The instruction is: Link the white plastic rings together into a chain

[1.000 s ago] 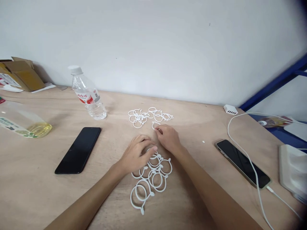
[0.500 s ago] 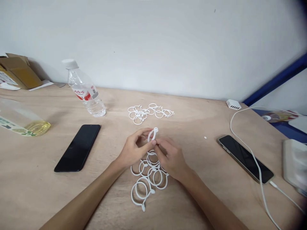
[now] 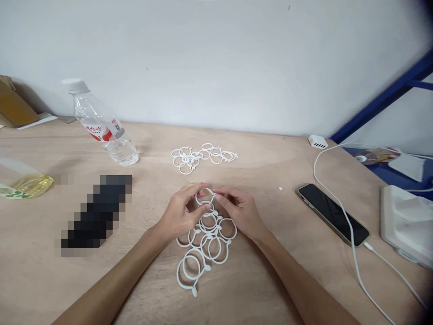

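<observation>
Your pale wooden table (image 3: 152, 149) carries everything. At its far left stands a clear plastic water bottle with a red label (image 3: 101, 128). It sits further left in the view than half a second ago, because your head has turned a little. A dark flat phone (image 3: 96, 210) lies at the left, and a second dark phone (image 3: 333, 214) with a white cable (image 3: 353, 253) lies at the right.

Your left hand (image 3: 177, 214) and your right hand (image 3: 241, 212) are together at the middle of the table, with the fingertips nearly meeting. One second ago the right hand was stretched out to the loose pile of white plastic rings (image 3: 203, 158) near the wall. Now it is well apart from that pile.

Just under your hands the chain of linked white plastic rings (image 3: 203, 253) lies flat, as before. Between your hands is the single white plastic ring (image 3: 205, 197). The left thumb and fingers pinch its left side, and the right fingertips pinch its right side. Half a second ago it stood edge-on and higher. Now it shows its open face at the top end of the chain, but I cannot tell whether it touches the chain.
</observation>
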`<action>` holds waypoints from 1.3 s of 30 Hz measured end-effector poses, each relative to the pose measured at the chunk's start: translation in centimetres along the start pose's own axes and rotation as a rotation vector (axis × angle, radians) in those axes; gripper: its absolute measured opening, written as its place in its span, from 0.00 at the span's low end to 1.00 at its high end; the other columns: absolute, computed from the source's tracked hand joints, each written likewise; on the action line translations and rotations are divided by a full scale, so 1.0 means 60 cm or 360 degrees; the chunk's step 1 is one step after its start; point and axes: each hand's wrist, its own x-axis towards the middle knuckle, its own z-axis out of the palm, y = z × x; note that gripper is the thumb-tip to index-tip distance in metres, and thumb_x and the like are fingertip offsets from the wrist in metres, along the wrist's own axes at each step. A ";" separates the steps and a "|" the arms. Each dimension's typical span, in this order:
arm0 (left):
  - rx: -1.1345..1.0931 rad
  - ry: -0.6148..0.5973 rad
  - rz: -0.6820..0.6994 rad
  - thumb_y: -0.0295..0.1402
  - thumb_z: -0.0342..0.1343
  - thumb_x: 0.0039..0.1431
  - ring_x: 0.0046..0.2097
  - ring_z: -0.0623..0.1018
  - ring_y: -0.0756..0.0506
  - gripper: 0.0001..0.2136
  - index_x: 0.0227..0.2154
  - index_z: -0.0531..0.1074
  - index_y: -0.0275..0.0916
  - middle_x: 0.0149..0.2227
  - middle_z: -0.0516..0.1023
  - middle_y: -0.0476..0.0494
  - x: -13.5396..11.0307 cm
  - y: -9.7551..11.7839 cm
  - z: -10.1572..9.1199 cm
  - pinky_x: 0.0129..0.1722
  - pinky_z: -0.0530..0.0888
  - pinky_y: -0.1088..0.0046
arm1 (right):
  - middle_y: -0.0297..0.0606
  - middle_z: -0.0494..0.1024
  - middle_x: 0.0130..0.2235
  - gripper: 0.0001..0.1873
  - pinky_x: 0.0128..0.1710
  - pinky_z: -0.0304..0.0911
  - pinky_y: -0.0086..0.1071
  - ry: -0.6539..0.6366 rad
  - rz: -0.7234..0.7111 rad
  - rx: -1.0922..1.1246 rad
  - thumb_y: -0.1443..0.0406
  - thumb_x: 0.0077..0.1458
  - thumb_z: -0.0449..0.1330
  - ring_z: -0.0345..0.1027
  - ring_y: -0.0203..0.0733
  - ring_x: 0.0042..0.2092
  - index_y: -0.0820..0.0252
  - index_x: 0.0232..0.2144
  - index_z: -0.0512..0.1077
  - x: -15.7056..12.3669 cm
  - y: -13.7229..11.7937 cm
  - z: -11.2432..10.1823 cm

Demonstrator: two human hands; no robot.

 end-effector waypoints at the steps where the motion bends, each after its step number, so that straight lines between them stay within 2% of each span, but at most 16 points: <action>1: 0.0011 -0.0013 0.0011 0.36 0.59 0.52 0.38 0.74 0.46 0.18 0.47 0.71 0.38 0.36 0.74 0.44 0.000 -0.001 0.000 0.34 0.72 0.72 | 0.38 0.82 0.37 0.11 0.35 0.67 0.34 0.0005 0.0009 -0.0004 0.61 0.53 0.60 0.73 0.41 0.36 0.57 0.36 0.79 0.000 0.001 0.000; 7: 0.0037 -0.0085 0.0031 0.37 0.57 0.55 0.34 0.72 0.48 0.17 0.47 0.70 0.38 0.35 0.73 0.46 -0.001 -0.003 0.000 0.31 0.70 0.75 | 0.38 0.82 0.38 0.10 0.40 0.68 0.36 -0.0056 0.0017 0.0044 0.62 0.52 0.60 0.74 0.42 0.39 0.57 0.36 0.79 0.003 0.004 -0.005; 13: 0.0089 -0.0145 0.0038 0.38 0.56 0.57 0.33 0.73 0.48 0.13 0.42 0.71 0.39 0.33 0.74 0.47 0.000 0.000 -0.001 0.32 0.70 0.74 | 0.38 0.82 0.33 0.10 0.35 0.68 0.34 -0.0049 0.0005 -0.0063 0.60 0.54 0.59 0.74 0.41 0.35 0.59 0.33 0.78 -0.002 0.002 -0.004; 17: 0.0137 -0.0051 0.0104 0.37 0.57 0.56 0.39 0.74 0.45 0.16 0.47 0.70 0.38 0.37 0.75 0.44 0.001 -0.003 -0.001 0.40 0.71 0.70 | 0.38 0.82 0.33 0.11 0.36 0.68 0.34 -0.0063 0.0022 -0.0063 0.60 0.52 0.60 0.73 0.41 0.34 0.60 0.33 0.78 0.010 0.003 -0.006; 20: 0.0196 -0.0043 0.0166 0.34 0.57 0.56 0.44 0.74 0.43 0.17 0.48 0.69 0.37 0.41 0.76 0.41 0.001 -0.006 0.001 0.46 0.70 0.66 | 0.38 0.81 0.34 0.13 0.36 0.67 0.34 -0.0068 0.0014 -0.0120 0.61 0.48 0.63 0.72 0.40 0.33 0.61 0.36 0.78 0.042 0.013 -0.008; 23: 0.0266 -0.0166 0.0242 0.33 0.56 0.57 0.47 0.73 0.42 0.16 0.49 0.69 0.36 0.44 0.75 0.39 0.000 -0.006 0.002 0.50 0.69 0.64 | 0.41 0.81 0.36 0.12 0.38 0.67 0.36 0.0104 0.0004 -0.0428 0.64 0.51 0.58 0.72 0.41 0.34 0.63 0.36 0.78 0.087 0.027 -0.006; 25: 0.0320 -0.0204 0.0315 0.32 0.55 0.58 0.50 0.71 0.41 0.15 0.48 0.71 0.37 0.46 0.74 0.38 -0.001 -0.004 0.002 0.53 0.68 0.61 | 0.43 0.80 0.38 0.16 0.42 0.66 0.38 0.0167 -0.0068 -0.0705 0.67 0.53 0.55 0.72 0.43 0.37 0.64 0.43 0.76 0.115 0.033 -0.002; 27: 0.0367 -0.0233 0.0365 0.32 0.55 0.58 0.52 0.69 0.40 0.12 0.44 0.74 0.39 0.48 0.74 0.38 -0.002 -0.001 0.001 0.54 0.66 0.59 | 0.45 0.79 0.41 0.19 0.45 0.64 0.40 0.0181 -0.0119 -0.0987 0.68 0.54 0.54 0.71 0.47 0.42 0.61 0.47 0.74 0.135 0.036 0.005; 30: 0.0374 -0.0267 0.0391 0.35 0.58 0.55 0.53 0.68 0.39 0.11 0.41 0.77 0.41 0.49 0.73 0.39 -0.003 0.004 -0.001 0.55 0.65 0.56 | 0.45 0.77 0.43 0.16 0.44 0.63 0.42 0.0158 -0.0095 -0.1284 0.65 0.56 0.54 0.69 0.51 0.46 0.55 0.46 0.74 0.146 0.036 0.014; 33: 0.0302 -0.0188 0.0347 0.37 0.58 0.56 0.53 0.69 0.40 0.13 0.43 0.75 0.40 0.48 0.73 0.39 -0.002 0.005 -0.001 0.55 0.66 0.58 | 0.44 0.77 0.41 0.13 0.42 0.63 0.41 0.0129 -0.0166 -0.1368 0.66 0.58 0.51 0.67 0.50 0.46 0.55 0.40 0.75 0.137 0.038 0.016; 39: 0.0179 0.0140 0.0054 0.38 0.52 0.61 0.47 0.73 0.43 0.18 0.53 0.66 0.39 0.48 0.73 0.39 0.004 -0.010 0.007 0.50 0.70 0.61 | 0.41 0.73 0.34 0.12 0.43 0.63 0.39 0.0038 -0.0648 -0.1201 0.68 0.60 0.51 0.63 0.45 0.41 0.56 0.39 0.75 0.076 0.025 0.005</action>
